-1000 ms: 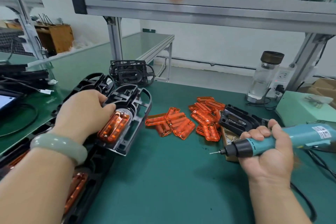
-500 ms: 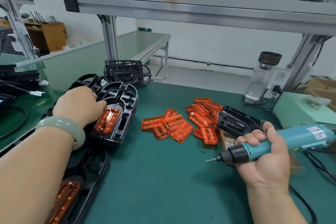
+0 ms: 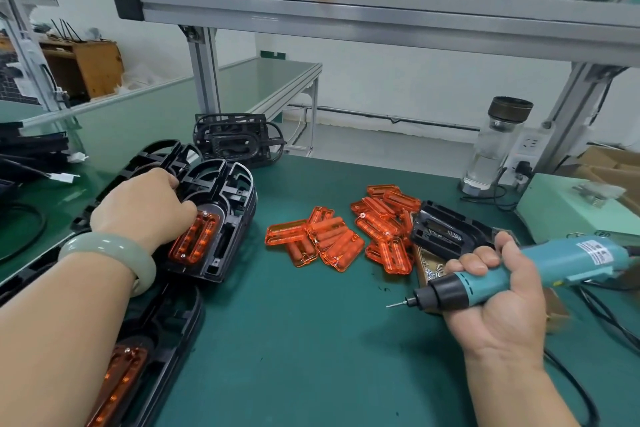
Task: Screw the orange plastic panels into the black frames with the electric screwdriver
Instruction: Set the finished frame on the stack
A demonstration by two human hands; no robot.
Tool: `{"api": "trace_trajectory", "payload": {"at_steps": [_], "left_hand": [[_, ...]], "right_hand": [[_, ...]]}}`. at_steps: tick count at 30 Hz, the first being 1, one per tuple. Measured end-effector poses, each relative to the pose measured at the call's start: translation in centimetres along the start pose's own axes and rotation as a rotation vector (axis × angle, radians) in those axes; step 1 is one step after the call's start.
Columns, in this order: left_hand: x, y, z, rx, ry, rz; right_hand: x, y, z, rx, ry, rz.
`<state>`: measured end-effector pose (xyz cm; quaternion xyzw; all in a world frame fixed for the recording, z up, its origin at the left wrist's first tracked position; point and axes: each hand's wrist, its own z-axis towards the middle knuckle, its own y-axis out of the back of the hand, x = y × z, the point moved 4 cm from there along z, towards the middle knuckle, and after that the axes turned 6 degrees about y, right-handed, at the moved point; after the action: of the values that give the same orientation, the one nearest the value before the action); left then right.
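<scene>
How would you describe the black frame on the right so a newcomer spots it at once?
On the green bench, find the pile of loose orange panels. Just right of it, beyond the right hand holding the electric screwdriver, lies the black frame. Unlike the frame under the left hand, it shows no orange panel.
</scene>
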<state>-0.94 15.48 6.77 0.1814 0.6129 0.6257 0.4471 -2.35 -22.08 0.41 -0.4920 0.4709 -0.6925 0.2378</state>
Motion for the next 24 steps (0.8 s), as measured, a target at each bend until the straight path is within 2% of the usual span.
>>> {"api": "trace_trajectory", "payload": {"at_steps": [5,10,19,24], "left_hand": [[-0.1,-0.1,-0.5,-0.003,0.011,-0.008],[-1.0,0.5,-1.3,-0.077,-0.002,-0.056],[-6.9,0.8,-4.5,-0.176,-0.336,-0.238],[-9.9,0.3,-2.2,-0.12,-0.4,-0.265]], "right_hand": [[0.0,0.0,0.0,-0.001,-0.005,0.009],[0.0,0.1,0.0,-0.014,0.004,0.009],[0.1,0.2,0.0,-0.021,0.003,-0.027],[0.0,0.6,0.5,-0.011,0.01,-0.05]]}}
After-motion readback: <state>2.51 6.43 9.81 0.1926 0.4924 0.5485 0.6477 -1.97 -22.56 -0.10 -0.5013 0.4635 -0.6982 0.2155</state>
